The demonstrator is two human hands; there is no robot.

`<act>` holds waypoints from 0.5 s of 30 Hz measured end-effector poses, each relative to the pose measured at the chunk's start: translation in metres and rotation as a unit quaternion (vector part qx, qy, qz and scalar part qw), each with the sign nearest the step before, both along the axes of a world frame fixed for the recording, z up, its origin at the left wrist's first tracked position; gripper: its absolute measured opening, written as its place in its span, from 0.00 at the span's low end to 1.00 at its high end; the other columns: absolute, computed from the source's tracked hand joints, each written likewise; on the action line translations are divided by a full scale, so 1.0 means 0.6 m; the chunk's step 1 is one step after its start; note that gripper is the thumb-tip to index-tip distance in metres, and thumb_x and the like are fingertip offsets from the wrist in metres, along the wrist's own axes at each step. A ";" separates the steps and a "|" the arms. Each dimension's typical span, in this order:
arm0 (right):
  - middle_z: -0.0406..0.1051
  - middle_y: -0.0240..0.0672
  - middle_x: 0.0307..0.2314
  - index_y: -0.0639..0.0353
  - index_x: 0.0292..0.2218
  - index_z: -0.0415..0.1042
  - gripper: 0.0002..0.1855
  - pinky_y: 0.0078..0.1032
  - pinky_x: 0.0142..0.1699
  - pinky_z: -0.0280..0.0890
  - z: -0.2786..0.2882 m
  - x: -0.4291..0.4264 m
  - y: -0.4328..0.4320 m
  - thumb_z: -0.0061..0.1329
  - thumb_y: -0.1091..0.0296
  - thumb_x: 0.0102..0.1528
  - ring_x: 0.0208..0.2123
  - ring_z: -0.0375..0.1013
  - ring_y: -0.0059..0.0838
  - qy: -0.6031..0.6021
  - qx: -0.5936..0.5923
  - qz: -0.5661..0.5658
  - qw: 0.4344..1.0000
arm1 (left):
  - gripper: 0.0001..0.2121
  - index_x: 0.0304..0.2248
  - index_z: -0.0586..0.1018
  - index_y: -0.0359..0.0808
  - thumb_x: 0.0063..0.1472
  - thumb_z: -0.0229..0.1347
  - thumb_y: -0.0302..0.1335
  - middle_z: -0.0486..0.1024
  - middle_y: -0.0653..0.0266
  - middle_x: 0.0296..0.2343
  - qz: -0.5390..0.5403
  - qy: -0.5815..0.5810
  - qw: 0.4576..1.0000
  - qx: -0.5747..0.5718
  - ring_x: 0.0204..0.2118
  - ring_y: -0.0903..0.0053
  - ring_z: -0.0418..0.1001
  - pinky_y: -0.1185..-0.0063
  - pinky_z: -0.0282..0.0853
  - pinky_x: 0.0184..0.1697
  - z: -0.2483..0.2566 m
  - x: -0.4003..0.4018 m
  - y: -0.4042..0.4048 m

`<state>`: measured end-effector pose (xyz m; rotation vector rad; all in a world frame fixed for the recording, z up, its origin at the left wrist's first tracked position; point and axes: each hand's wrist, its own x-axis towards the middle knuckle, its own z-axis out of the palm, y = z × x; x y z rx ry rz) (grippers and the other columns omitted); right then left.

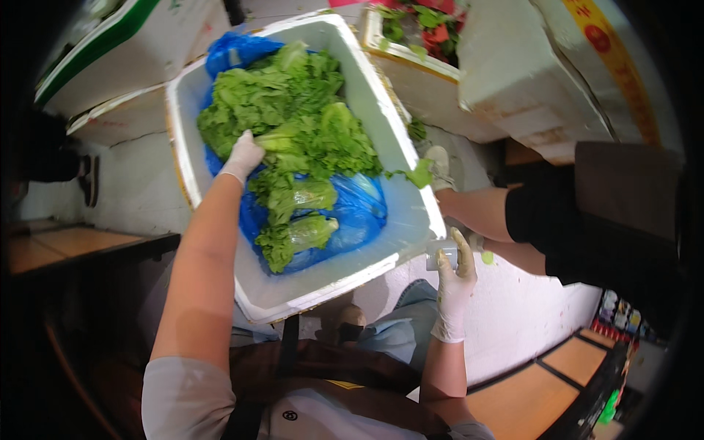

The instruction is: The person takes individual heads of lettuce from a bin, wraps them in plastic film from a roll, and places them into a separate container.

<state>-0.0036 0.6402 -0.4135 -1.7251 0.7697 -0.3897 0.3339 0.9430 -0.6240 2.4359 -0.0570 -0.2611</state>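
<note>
A white foam box point(253, 308) lined with a blue plastic bag point(357, 214) stands before me, holding leafy green lettuce point(264, 99). My left hand point(246, 156), in a pale glove, reaches into the box and touches the base of a lettuce head; whether its fingers grip it is unclear. Two lettuce bunches point(311, 234) nearer me have clear shiny wrapping around them. Outside the box's near right corner, my gloved right hand point(455, 269) holds a roll of clear tape point(437, 255) between thumb and fingers.
Another foam box point(412, 63) with leaves and red pieces stands beyond, beside a large foam box point(511, 82). A person's bare legs point(478, 212) are close on the right. Foam boxes point(132, 115) stand at left. Wooden-topped surfaces point(528, 401) flank me on both sides.
</note>
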 end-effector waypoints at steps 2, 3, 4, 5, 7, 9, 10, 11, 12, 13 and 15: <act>0.62 0.45 0.50 0.70 0.51 0.61 0.25 0.26 0.56 0.56 0.001 -0.014 -0.020 0.49 0.80 0.52 0.51 0.62 0.32 -0.001 0.019 -0.041 0.999 | 0.26 0.45 0.69 0.29 0.46 0.55 0.33 0.71 0.42 0.42 -0.111 0.141 0.974 0.135 0.46 0.50 0.68 0.67 0.64 0.50 0.034 0.012 -0.049; 0.62 0.45 0.50 0.70 0.52 0.61 0.25 0.25 0.55 0.57 0.003 -0.011 -0.019 0.49 0.81 0.52 0.51 0.62 0.31 -0.010 0.042 -0.040 0.998 | 0.27 0.45 0.69 0.31 0.44 0.58 0.34 0.72 0.43 0.40 -0.111 0.135 0.974 0.147 0.45 0.51 0.69 0.69 0.65 0.49 0.030 0.018 -0.026; 0.62 0.45 0.50 0.71 0.52 0.60 0.25 0.23 0.52 0.60 0.006 -0.008 -0.018 0.48 0.80 0.53 0.49 0.63 0.29 -0.025 0.067 -0.042 0.997 | 0.25 0.42 0.71 0.32 0.43 0.59 0.34 0.72 0.45 0.39 -0.118 0.113 0.976 0.147 0.45 0.53 0.70 0.69 0.66 0.48 0.038 0.016 -0.024; 0.62 0.45 0.50 0.71 0.52 0.60 0.25 0.22 0.51 0.61 0.008 -0.009 -0.019 0.48 0.80 0.53 0.49 0.63 0.28 -0.024 0.072 -0.048 0.996 | 0.24 0.40 0.73 0.34 0.42 0.61 0.34 0.73 0.46 0.38 -0.122 0.091 0.977 0.147 0.44 0.55 0.70 0.70 0.67 0.47 0.044 0.009 -0.020; 0.62 0.45 0.50 0.70 0.52 0.60 0.25 0.20 0.48 0.63 0.006 -0.006 -0.017 0.48 0.80 0.53 0.48 0.64 0.26 -0.025 0.092 -0.052 0.994 | 0.21 0.36 0.75 0.34 0.40 0.63 0.33 0.74 0.50 0.38 -0.130 0.088 0.986 0.051 0.42 0.58 0.71 0.71 0.67 0.45 0.083 -0.017 -0.030; 0.63 0.43 0.49 0.70 0.52 0.60 0.25 0.18 0.47 0.64 0.002 -0.006 -0.019 0.48 0.80 0.53 0.45 0.65 0.24 -0.023 0.048 -0.030 0.998 | 0.17 0.30 0.78 0.34 0.39 0.65 0.32 0.75 0.55 0.33 -0.103 0.043 0.993 -0.029 0.37 0.63 0.73 0.73 0.68 0.42 0.116 -0.053 -0.049; 0.63 0.43 0.48 0.70 0.52 0.60 0.25 0.18 0.47 0.64 0.004 -0.004 -0.018 0.48 0.81 0.53 0.45 0.66 0.24 -0.023 0.046 -0.020 0.998 | 0.17 0.30 0.77 0.34 0.40 0.65 0.31 0.75 0.55 0.32 -0.078 -0.009 0.996 -0.047 0.36 0.63 0.73 0.73 0.68 0.41 0.124 -0.071 -0.055; 0.63 0.43 0.48 0.70 0.52 0.61 0.25 0.18 0.47 0.64 0.005 0.000 -0.015 0.48 0.81 0.53 0.45 0.66 0.24 -0.025 0.041 -0.010 0.999 | 0.16 0.30 0.77 0.34 0.41 0.65 0.30 0.75 0.56 0.30 -0.054 -0.064 0.994 -0.065 0.34 0.63 0.73 0.73 0.67 0.40 0.127 -0.082 -0.061; 0.64 0.43 0.48 0.69 0.52 0.61 0.24 0.18 0.48 0.63 0.011 0.009 -0.006 0.48 0.81 0.53 0.44 0.67 0.23 -0.026 0.049 0.003 0.998 | 0.15 0.29 0.76 0.33 0.42 0.65 0.30 0.74 0.56 0.29 -0.065 -0.144 0.985 -0.075 0.33 0.64 0.73 0.73 0.67 0.39 0.119 -0.089 -0.057; 0.64 0.43 0.48 0.69 0.52 0.61 0.25 0.18 0.48 0.63 0.017 0.015 -0.003 0.48 0.81 0.53 0.44 0.67 0.23 -0.022 0.049 0.014 0.998 | 0.14 0.29 0.75 0.33 0.42 0.65 0.29 0.74 0.57 0.28 -0.081 -0.222 0.967 -0.091 0.33 0.64 0.73 0.73 0.67 0.38 0.130 -0.097 -0.070; 0.64 0.42 0.49 0.69 0.52 0.61 0.25 0.18 0.49 0.63 0.029 0.025 0.003 0.47 0.82 0.53 0.44 0.66 0.22 -0.014 0.046 0.038 0.998 | 0.13 0.31 0.74 0.33 0.46 0.63 0.26 0.75 0.58 0.29 -0.025 -0.024 0.987 -0.156 0.34 0.66 0.73 0.76 0.66 0.40 0.152 -0.112 -0.083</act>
